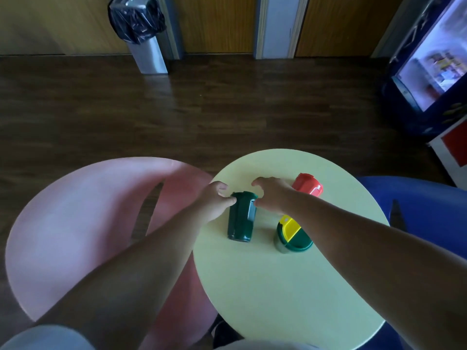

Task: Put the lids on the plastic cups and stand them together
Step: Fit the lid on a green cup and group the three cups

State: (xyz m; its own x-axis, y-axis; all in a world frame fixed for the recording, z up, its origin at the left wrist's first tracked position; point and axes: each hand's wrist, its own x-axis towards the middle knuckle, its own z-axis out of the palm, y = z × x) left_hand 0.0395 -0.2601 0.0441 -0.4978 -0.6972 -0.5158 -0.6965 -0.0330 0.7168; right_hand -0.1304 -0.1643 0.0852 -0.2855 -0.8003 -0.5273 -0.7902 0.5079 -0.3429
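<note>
Left hand (pixel 216 198), right hand (pixel 269 195): pinching dark green cup (pixel 241 218) top | Risk: uneven press tips it toward red-lidded cup (pixel 307 185) beside right grip.

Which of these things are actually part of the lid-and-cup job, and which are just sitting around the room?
Part of the job:
- dark green cup, touched at the top by the left hand and right hand
- red-lidded cup
- cup with green and yellow lid
- round yellow table they stand on

Just lying about:
- pink chair
- blue chair
- bin with black bag
- vending machine
</note>
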